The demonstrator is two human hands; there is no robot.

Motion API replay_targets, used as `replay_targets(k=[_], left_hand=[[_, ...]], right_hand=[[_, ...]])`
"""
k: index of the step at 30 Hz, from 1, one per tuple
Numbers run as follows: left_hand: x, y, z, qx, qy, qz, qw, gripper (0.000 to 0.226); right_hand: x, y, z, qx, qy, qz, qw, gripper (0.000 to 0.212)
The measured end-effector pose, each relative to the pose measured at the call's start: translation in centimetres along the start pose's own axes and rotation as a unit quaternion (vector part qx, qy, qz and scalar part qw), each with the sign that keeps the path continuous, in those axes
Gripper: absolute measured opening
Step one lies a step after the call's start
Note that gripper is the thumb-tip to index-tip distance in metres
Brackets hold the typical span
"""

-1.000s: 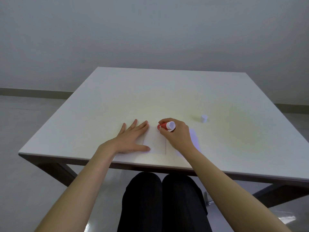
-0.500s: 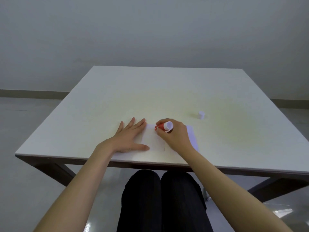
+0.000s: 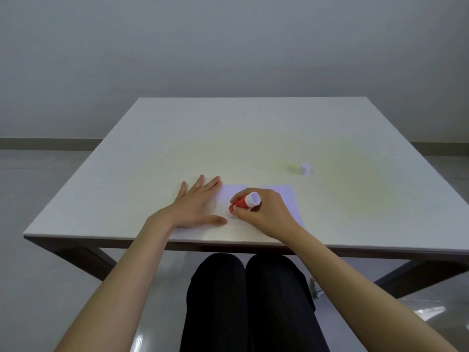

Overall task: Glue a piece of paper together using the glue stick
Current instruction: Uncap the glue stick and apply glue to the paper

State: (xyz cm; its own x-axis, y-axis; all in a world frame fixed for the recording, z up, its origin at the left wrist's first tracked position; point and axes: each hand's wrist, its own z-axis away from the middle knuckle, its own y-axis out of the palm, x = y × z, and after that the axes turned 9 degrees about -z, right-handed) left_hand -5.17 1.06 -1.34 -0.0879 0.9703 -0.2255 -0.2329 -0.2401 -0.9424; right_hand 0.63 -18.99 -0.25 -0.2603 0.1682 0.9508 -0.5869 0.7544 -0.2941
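Note:
A white sheet of paper (image 3: 289, 199) lies flat near the front edge of the white table (image 3: 253, 138). My left hand (image 3: 196, 204) rests flat on the paper's left part, fingers spread. My right hand (image 3: 264, 212) is closed around a red glue stick (image 3: 245, 203) with a white end; the stick is tilted, its lower tip down on the paper near the middle. The stick's white cap (image 3: 305, 169) stands alone on the table, to the right and farther back.
The table's front edge (image 3: 228, 241) runs just under my wrists. My legs in dark trousers (image 3: 248, 301) are beneath it. A grey floor and plain wall surround the table.
My right hand has drawn the glue stick toward me across the paper, from its far edge to about the middle. My left hand has stayed flat on the sheet.

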Motion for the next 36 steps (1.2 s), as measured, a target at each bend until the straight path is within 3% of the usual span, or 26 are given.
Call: replay_targets(k=[3,8,15,21,27,33,36], left_hand=[[0.2,0.1,0.0,0.0,-0.001,-0.005,1.0,0.102],[0.1,0.0,0.0,0.005,-0.004,-0.002,1.0,0.101],[0.1,0.1,0.0,0.001,-0.003,0.001,1.0,0.101],[0.4,0.2,-0.1,0.0,-0.002,0.008,1.0,0.101],[0.5,0.4,-0.2,-0.002,0.001,0.004,1.0,0.103],[0.5,0.4,-0.2,0.002,0.001,-0.004,1.0,0.101],[0.5,0.3,-0.2,0.003,0.002,-0.015,1.0,0.101]], right_hand=[[0.0,-0.8,0.8,0.034,0.009,-0.007,0.999,0.008],[0.2,-2.5,0.0,-0.052,0.042,-0.013,0.998,0.007],[0.7,-2.8,0.9,0.036,0.043,-0.025,0.998,0.006],[0.7,-3.4,-0.6,-0.042,0.057,-0.021,0.997,0.009],[0.7,-2.0,-0.2,0.083,0.044,-0.026,0.995,0.007],[-0.1,-3.4,-4.0,-0.063,0.065,-0.052,0.995,0.008],[-0.5,-2.6,-4.0,-0.079,0.056,-0.028,0.995,0.006]])
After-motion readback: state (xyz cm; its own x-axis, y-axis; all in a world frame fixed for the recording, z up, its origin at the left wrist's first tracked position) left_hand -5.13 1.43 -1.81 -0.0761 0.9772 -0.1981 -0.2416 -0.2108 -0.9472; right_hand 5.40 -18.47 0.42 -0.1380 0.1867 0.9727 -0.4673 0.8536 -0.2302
